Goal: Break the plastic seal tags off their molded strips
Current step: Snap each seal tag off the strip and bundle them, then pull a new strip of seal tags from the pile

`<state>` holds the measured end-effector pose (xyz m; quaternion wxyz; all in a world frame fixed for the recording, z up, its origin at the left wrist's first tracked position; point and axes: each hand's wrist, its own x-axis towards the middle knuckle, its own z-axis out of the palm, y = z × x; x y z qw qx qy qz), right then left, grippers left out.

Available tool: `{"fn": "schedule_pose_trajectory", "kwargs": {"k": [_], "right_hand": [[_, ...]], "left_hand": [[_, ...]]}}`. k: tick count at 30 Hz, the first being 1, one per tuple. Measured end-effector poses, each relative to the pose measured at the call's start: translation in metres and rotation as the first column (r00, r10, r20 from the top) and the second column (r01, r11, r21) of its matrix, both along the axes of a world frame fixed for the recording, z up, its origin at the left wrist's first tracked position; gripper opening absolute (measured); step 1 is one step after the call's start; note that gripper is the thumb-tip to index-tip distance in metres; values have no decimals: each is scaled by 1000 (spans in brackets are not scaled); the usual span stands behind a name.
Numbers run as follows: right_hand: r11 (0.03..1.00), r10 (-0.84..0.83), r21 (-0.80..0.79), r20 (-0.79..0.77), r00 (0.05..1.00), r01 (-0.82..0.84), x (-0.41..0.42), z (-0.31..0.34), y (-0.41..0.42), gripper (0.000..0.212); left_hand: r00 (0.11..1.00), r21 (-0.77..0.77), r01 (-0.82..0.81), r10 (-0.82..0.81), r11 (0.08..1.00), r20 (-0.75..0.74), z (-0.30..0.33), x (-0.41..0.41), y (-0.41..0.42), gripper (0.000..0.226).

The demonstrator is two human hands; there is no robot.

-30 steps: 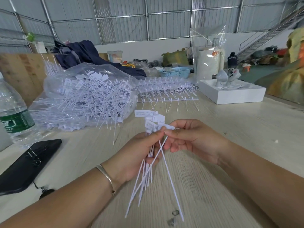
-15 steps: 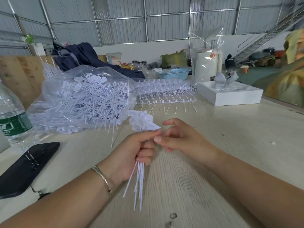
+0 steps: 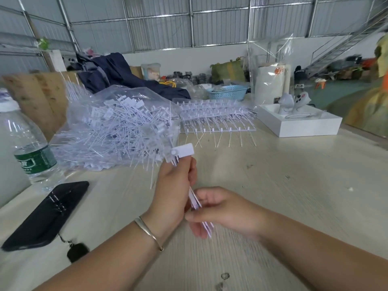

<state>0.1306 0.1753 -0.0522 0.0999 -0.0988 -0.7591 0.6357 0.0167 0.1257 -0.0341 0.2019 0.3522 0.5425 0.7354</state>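
Observation:
My left hand (image 3: 174,190) grips a bundle of white plastic seal tags (image 3: 182,152) upright, the flat tag heads sticking out above its fingers. My right hand (image 3: 222,211) sits just below and pinches the thin tails of the same bundle where they come out under the left hand. A clear plastic bag of loose tags (image 3: 117,131) lies behind at the left. Molded strips of tags (image 3: 216,118) lie stacked at the back middle of the table.
A water bottle (image 3: 23,143) and a black phone (image 3: 48,213) are at the left. A white box (image 3: 298,124) stands at the back right, a blue basket (image 3: 227,92) and dark clothing (image 3: 117,74) behind. Pale table surface stretches to the right.
The left hand has lifted the bundle higher and upright. The right hand moved from the tag heads down to the tails, which are now gathered together rather than splayed.

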Motion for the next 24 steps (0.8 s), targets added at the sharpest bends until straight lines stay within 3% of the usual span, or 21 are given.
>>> {"fn": "schedule_pose_trajectory", "kwargs": {"k": [4, 7, 11, 13, 16, 18, 20, 24], "right_hand": [[993, -99, 71, 20, 995, 97, -2, -2, -3, 25], [990, -139, -24, -29, 990, 138, -6, -4, -3, 33], [964, -263, -70, -77, 962, 258, -7, -7, 3, 40], [960, -276, -70, -102, 956, 269, -5, -7, 4, 34], [963, -265, 6, -160, 951, 270, -5, 0, 3, 16], [965, -239, 73, -144, 960, 251, -3, 3, 3, 22], [958, -253, 115, -103, 962, 264, -2, 4, 4, 15], [936, -332, 103, -59, 941, 337, 0, 1, 9, 25]], "left_hand": [[992, -92, 6, -17, 996, -125, -3, 7, -3, 28], [988, -140, 80, -96, 987, -117, -3, 9, -6, 35], [955, -229, 225, -261, 947, -139, -14, 20, -11, 17], [944, -202, 219, -260, 955, -205, -20, 22, -12, 15], [937, -150, 139, -179, 979, -301, -21, 19, -10, 27], [930, -128, 4, -51, 992, -365, -18, 10, -6, 32], [910, -90, -125, 78, 988, -407, -10, -11, 0, 27], [709, -235, -398, 135, 887, -692, 17, -78, 12, 21]]}}
